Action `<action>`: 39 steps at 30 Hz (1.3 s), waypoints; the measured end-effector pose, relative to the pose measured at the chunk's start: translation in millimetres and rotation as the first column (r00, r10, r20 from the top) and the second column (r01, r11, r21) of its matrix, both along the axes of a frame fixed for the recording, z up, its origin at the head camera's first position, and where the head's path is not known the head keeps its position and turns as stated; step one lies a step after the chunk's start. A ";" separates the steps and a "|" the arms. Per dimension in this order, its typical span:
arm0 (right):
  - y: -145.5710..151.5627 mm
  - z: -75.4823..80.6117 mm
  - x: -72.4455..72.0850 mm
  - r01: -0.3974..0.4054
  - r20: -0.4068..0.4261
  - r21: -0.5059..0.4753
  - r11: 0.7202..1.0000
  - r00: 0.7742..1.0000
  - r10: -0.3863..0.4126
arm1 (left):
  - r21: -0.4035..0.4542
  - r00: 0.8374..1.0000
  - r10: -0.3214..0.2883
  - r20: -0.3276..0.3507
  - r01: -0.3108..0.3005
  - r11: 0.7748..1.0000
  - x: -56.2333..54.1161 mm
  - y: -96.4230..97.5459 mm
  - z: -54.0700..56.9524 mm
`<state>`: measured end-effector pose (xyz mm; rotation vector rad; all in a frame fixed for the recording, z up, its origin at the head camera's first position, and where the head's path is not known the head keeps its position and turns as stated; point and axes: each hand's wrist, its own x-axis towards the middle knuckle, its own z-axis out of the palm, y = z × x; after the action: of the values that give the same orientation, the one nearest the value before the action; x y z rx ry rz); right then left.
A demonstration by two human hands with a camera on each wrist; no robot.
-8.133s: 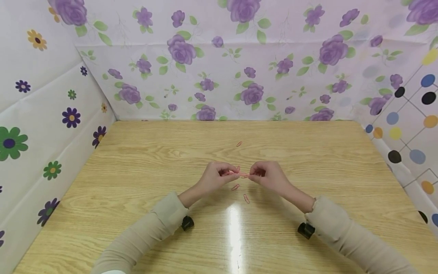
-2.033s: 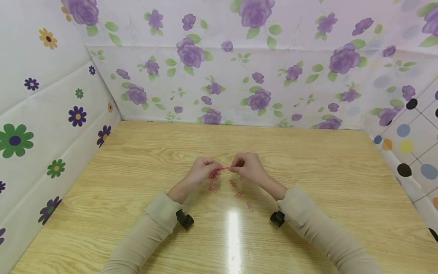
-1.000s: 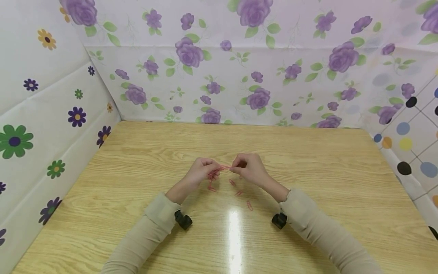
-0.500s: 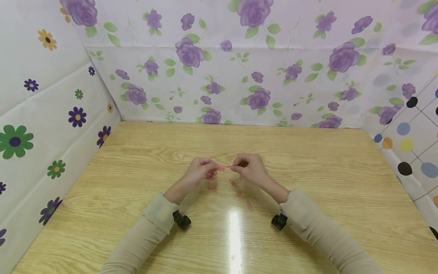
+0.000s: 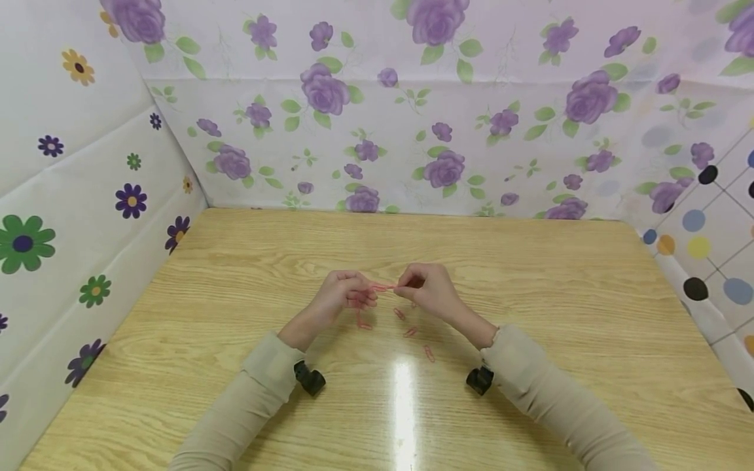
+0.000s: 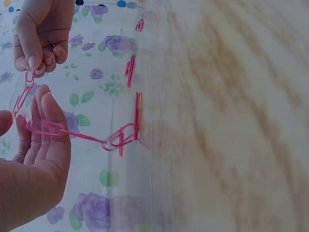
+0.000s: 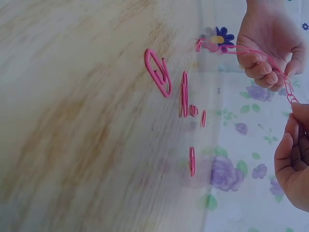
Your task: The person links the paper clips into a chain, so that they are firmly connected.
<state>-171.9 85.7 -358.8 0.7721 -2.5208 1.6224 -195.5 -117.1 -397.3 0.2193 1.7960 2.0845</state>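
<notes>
Both hands hold a chain of linked pink paper clips (image 6: 84,136) a little above the wooden table. My left hand (image 5: 338,297) pinches the chain between thumb and index finger, the other fingers loosely bent behind it. Past those fingers the tail droops, and its last clips reach the tabletop, as the left wrist view shows. My right hand (image 5: 432,289) pinches the end paper clip (image 6: 30,76) between thumb and fingertips, so a short stretch of links spans the two hands. Part of the chain is hidden at the left fingertips.
Loose pink paper clips lie on the table below the hands: a near one (image 5: 429,353), a middle one (image 5: 410,332) and another (image 5: 400,314). Further clips, such as this one (image 7: 192,162), show edge-on. Flowered sheets (image 5: 377,144) stand behind the wooden table (image 5: 265,418).
Since the oldest frame, both hands have moved left in the view and a chain tail has come to hang from my left hand. Over the last second my left hand slides slightly left, baring more links.
</notes>
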 end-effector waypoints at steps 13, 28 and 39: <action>-0.9 -35.7 -19.7 -0.020 -0.016 0.025 0.999 1.000 0.020 | -0.211 0.989 -0.129 -0.075 0.111 0.971 -3.0 -2.1 -4.0; 0.5 -40.9 -37.3 -0.033 0.007 0.158 0.987 0.999 0.033 | -0.275 0.987 -0.120 -0.111 0.086 0.958 -4.5 -6.6 -6.4; -11.4 -44.2 -74.1 -0.121 0.155 0.426 0.897 0.986 0.060 | -0.284 0.991 -0.072 -0.109 0.039 0.958 -2.7 -11.5 -5.8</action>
<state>-246.0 74.3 -403.1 0.8446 -3.0435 1.1739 -198.2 -128.6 -403.1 0.3162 2.1052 1.7833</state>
